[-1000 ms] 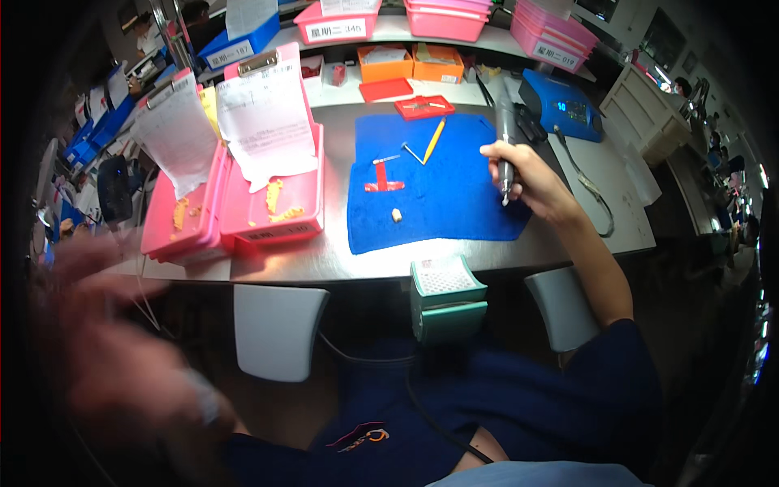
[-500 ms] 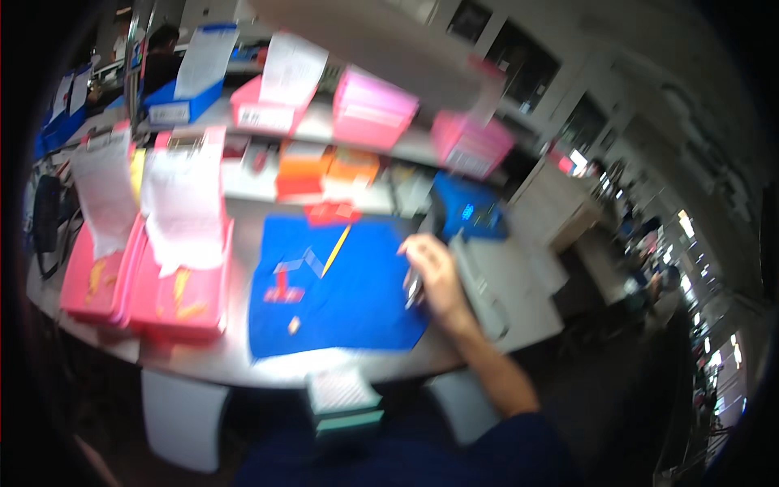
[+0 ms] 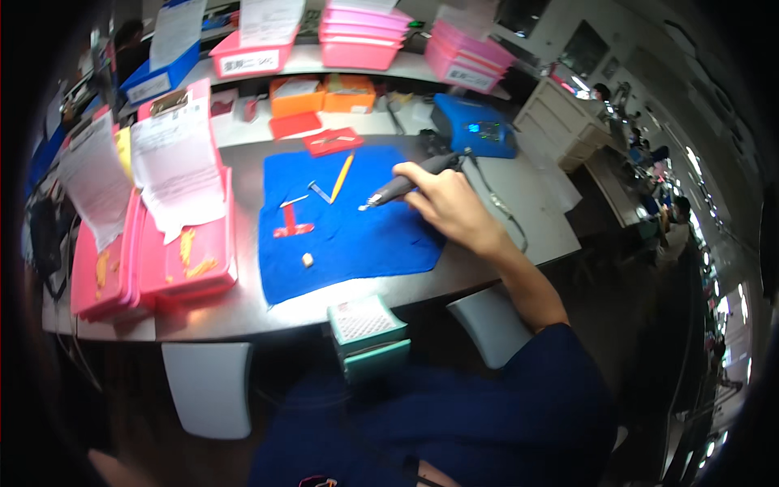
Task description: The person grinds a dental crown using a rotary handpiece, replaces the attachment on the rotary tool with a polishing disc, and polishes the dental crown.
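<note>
**Right hand holds a dark grey, pen-shaped handpiece over a blue fabric cloth**

At the near left only a dim patch of skin shows, perhaps the left hand or forearm; I cannot tell what that hand is doing. A teal block with a white perforated top juts from the table's near edge. On the cloth's near left lies a small off-white piece, likely light, hard and easily chipped, best pinched by its sides. Pink plastic trays stand to the left. The right fingers close round the handpiece's barrel; it looks stiff, smooth and moderately heavy, best gripped like a pen, clear of the metal tip. Left of that tip, a slim yellow stick and a small clear tube crowd the cloth. A grey cord to the right could snag. Farther right sits a blue control box.
</note>
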Tool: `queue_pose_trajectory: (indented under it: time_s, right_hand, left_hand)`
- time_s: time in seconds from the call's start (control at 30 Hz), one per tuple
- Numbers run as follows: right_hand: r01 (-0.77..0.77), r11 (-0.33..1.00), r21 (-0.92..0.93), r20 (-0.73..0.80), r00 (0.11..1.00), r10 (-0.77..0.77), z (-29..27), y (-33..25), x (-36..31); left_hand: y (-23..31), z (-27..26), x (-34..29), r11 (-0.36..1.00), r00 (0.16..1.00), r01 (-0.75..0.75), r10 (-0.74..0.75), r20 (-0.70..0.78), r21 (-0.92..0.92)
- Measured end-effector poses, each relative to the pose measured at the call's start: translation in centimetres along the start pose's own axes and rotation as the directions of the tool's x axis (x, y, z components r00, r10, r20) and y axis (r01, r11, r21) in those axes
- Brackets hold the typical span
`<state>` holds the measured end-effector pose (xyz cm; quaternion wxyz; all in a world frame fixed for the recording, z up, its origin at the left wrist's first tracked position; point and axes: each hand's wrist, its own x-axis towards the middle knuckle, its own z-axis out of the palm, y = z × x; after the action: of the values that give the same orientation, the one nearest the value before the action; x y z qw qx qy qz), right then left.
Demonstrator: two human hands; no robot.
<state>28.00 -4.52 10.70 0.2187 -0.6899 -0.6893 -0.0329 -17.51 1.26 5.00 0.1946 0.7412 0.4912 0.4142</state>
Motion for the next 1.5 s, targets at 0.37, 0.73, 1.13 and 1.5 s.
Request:
queue_pose_trajectory:
  time_s: [0.37,0.73,1.13,1.5]
  right_hand:
    - [0.396,0.811,-0.43,-0.21,0.83,-0.516,-2.3,-3.0,2.7]
    - [0.599,0.577,-0.555,-0.135,0.62,-0.773,-1.4,-9.5,6.5]
    - [0.469,0.743,-0.477,-0.051,0.829,-0.557,1.4,-7.2,10.0]
    - [0.302,0.887,-0.35,-0.072,0.935,-0.347,0.4,-1.9,8.7]
  left_hand:
    - [1.6,-3.9,-0.3,0.999,0.998,-0.021,0.019,-0.056,-0.036]
    - [12.0,6.9,11.2,0.938,0.784,-0.311,0.345,0.517,-0.155]
    - [11.3,11.8,15.4,0.706,0.721,-0.678,0.584,0.373,0.205]
    - [8.8,13.6,16.1,0.453,0.437,-0.87,0.891,-0.119,0.196]
